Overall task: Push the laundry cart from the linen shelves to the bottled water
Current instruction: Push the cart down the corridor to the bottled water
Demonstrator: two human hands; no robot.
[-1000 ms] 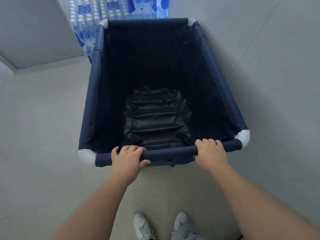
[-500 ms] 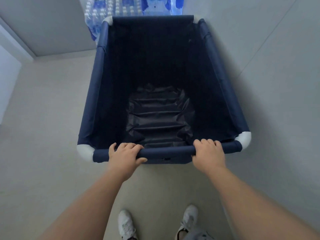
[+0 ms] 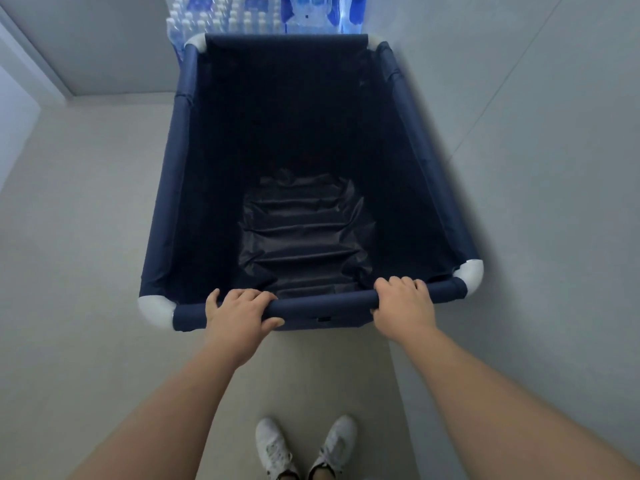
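Note:
A navy fabric laundry cart with white corner joints fills the middle of the head view; it holds nothing, and its crinkled dark bottom shows. My left hand grips the near rail left of centre. My right hand grips the same rail near the right corner. Packs of bottled water stand stacked at the top of the view, directly beyond the cart's far rail, partly hidden by it.
A grey wall runs close along the cart's right side. A grey wall panel and door frame stand at the far left. Pale floor lies to the left. My white shoes are below.
The cart has rolled forward and swung a little so that its far rail now lines up with the water packs. Both hands keep their grip on the rail.

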